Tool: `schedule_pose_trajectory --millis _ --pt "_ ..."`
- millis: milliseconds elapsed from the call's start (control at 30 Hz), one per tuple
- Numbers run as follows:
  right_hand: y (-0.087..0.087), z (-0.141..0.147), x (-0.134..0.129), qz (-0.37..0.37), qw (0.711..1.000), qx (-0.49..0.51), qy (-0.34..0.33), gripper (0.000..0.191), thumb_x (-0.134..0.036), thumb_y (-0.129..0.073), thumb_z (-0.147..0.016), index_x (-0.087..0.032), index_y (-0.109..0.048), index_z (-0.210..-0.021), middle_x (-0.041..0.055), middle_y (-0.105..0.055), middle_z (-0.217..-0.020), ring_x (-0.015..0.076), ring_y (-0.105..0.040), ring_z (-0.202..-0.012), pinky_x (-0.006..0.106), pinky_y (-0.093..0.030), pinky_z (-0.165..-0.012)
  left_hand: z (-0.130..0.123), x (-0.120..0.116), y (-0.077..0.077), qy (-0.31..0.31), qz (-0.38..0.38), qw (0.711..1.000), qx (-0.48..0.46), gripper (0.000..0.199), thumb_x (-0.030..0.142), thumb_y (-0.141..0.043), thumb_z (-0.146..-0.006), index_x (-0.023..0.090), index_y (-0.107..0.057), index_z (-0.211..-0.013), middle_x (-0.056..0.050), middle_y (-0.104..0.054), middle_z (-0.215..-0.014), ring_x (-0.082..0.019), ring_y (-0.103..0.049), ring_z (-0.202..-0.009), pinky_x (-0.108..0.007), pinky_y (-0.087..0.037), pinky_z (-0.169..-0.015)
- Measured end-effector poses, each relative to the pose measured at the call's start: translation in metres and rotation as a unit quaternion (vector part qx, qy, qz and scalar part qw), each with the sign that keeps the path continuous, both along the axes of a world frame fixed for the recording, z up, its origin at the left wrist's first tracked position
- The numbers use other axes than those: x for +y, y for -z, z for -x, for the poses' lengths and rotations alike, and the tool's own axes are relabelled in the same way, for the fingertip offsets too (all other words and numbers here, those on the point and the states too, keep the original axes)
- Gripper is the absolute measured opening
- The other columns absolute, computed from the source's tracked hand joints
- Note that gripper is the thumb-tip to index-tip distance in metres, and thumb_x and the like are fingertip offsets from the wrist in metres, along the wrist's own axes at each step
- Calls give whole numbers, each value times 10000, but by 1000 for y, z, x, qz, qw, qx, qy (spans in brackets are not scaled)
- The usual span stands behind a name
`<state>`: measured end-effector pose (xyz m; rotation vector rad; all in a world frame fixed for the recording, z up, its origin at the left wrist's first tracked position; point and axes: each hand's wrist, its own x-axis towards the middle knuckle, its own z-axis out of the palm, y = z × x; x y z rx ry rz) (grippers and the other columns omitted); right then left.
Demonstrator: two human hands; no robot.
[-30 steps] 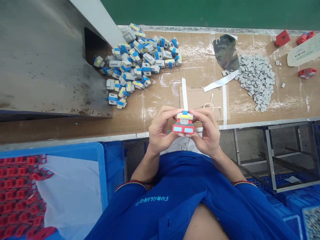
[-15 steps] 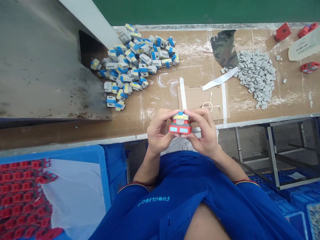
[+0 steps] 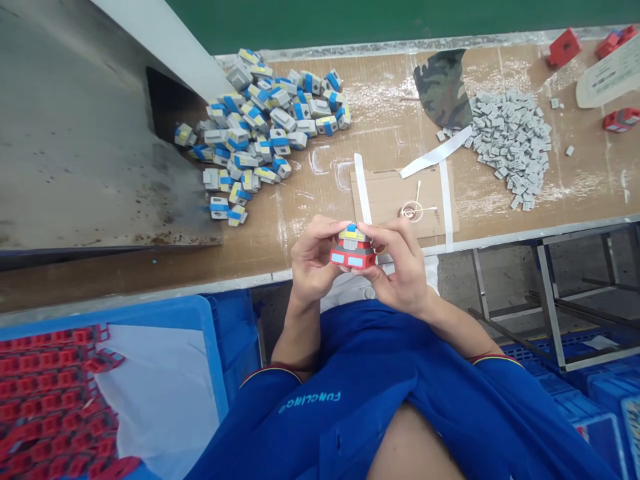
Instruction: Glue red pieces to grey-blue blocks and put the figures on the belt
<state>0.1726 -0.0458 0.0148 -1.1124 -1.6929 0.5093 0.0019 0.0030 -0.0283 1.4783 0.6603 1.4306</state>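
A blue short-sleeved shirt [image 3: 365, 373] covers the torso. Each sleeve [image 3: 255, 427] ends in a thin yellow and red trim [image 3: 270, 369]. Pale blue lettering [image 3: 310, 402] on the chest reads roughly "FUNGLING".

The left hand [image 3: 315, 257] and right hand [image 3: 400, 267] hide the sides and underside of the red-and-grey block [image 3: 353, 252]. The printed card [image 3: 610, 73] runs off the right edge, its lettering too small to read (likewise the thin coiled thing [image 3: 410, 211] on the cardboard sheet [image 3: 380, 193]). The red pieces [image 3: 45, 400] in the blue crate [image 3: 213, 347] are cut off at left and bottom.
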Motion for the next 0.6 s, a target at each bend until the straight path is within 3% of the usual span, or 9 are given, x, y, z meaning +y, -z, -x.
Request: schedule_pose_trajectory --millis 300,600 --pt "-7 -4 0 25 999 25 -28 401 -368 -652 -1061 -267 -594 -1445 50 -605 -1075 191 -611 -872 358 -638 -739 5 0 -4 19 25 1000 -3 550 531 -992 -725 356 -819 -1217 -14 -651 -914 -135 -629 -761 -247 -522 -630" --pt "-8 -9 -3 42 997 51 -42 406 -307 -696 -1040 -291 -619 -1438 30 -616 -1064 172 -607 -864 327 -614 -737 6 -1 -5 40 -10 999 19 543 499 -936 -814 375 -781 -1320 -13 -624 -900 -122 -588 -713 -231 -507 -601"
